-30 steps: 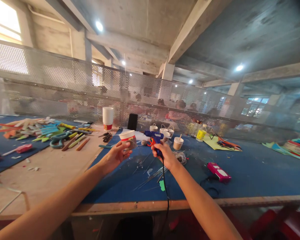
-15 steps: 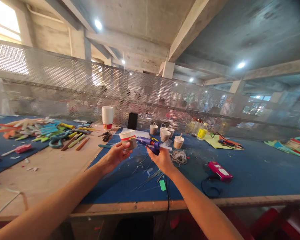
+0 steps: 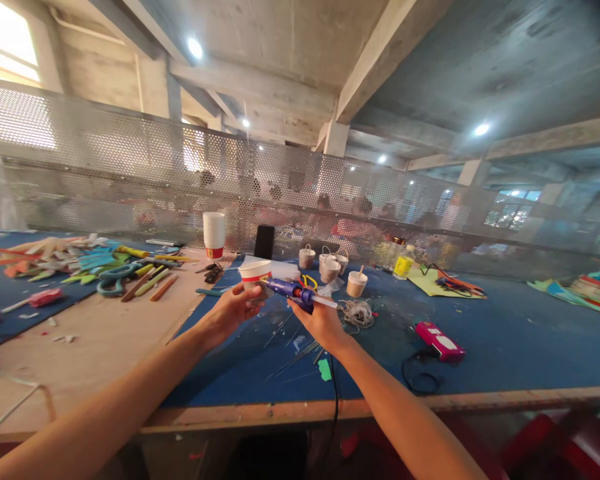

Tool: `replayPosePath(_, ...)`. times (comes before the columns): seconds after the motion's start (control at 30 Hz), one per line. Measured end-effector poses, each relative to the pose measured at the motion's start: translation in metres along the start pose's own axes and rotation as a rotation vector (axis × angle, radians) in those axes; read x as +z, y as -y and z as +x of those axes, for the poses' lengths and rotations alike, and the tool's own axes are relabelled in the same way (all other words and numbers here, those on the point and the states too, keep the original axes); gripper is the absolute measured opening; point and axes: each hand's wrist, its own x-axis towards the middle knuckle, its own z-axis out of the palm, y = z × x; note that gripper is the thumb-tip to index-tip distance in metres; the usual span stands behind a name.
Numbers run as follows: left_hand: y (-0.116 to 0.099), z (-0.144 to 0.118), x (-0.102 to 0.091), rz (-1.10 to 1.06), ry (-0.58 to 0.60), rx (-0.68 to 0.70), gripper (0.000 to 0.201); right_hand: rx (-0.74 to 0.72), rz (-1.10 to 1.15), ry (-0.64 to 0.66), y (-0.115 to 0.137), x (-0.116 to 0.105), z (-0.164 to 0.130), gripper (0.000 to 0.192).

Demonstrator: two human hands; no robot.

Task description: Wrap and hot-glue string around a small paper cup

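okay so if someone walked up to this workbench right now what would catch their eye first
Probably the two hands raised over the blue table: the left hand holds a paper cup, and the right hand aims a blue glue gun at the cup's side. Next, the bright craft sticks and scissors at far left, and the pink device at right.

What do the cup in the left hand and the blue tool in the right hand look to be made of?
The cup looks like paper: matte white wall, red band, thin rolled rim. The glue gun looks like moulded plastic: glossy blue body, with a translucent stick, probably glue, at its back. The table cover seems a matte blue mat.
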Motion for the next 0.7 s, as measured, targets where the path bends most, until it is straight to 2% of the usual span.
replayPosePath(0.23, 0.0018, 0.0025, -0.0023, 0.025, 0.005, 0.003, 0.040, -0.024, -0.068, -0.003, -0.0041, 0.0028, -0.0015, 0.026)
replayPosePath(0.7, 0.0070, 0.0061, -0.0064, 0.086, -0.002, 0.025, 0.043, -0.125, -0.200, 0.003, 0.0056, -0.0053, -0.0012, 0.023)
